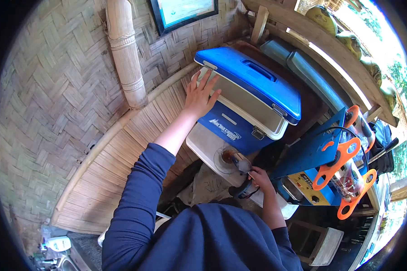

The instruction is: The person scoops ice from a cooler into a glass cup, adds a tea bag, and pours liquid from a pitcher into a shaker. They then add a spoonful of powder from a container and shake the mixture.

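Observation:
A blue and white cooler box [233,131] stands on the counter [203,144], its blue lid [253,77] raised part way. My left hand [201,97] is open, fingers spread at the lid's left end and over the cooler's opening. Below the cooler, a glass with brown liquid [228,154] stands on a clear round saucer. My right hand [261,178] is closed around a clear pitcher-like vessel with a dark lower part [242,165], tilted toward the glass; I cannot tell its exact kind.
On the right stands a blue machine [328,180] with a yellow control panel and orange handles [341,162]. A woven wall [54,90] with a bamboo post [127,58] rises at left. A small wooden stool [328,246] is at lower right, a white bottle [59,244] at lower left.

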Demonstrator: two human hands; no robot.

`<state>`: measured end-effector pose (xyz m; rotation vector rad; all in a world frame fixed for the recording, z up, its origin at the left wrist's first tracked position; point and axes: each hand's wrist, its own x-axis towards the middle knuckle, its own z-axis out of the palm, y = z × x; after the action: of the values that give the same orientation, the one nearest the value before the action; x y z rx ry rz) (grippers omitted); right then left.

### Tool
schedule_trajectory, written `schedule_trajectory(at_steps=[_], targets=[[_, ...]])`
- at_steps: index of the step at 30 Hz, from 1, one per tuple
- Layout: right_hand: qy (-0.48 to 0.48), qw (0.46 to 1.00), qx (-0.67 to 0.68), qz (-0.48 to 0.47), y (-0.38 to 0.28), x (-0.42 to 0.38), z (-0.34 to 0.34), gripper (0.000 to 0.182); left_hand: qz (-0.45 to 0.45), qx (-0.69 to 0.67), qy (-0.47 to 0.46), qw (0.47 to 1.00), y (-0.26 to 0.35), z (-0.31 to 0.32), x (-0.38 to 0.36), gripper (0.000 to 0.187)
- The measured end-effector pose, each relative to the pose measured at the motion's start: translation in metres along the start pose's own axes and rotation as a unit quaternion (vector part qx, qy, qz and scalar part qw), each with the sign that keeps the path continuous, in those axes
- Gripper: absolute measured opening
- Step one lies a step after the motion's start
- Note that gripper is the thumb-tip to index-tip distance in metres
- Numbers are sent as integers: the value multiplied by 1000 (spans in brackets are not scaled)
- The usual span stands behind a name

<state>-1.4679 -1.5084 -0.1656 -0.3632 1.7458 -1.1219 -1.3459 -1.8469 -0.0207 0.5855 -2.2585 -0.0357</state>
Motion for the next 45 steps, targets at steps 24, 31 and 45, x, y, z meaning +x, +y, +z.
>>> schedule_trajectory(at_steps=[24,31,45], targets=[[57,951,-275,-129,-62,-38,3,41,-54,-53,3,997,16,0,-1,53],[62,956,-27,-286,-168,-82,-1,19,-43,-81,45,995,19,-1,17,51],[234,823,-324,-405,-191,15,9,12,-91,-124,88,984,23,25,-10,43]])
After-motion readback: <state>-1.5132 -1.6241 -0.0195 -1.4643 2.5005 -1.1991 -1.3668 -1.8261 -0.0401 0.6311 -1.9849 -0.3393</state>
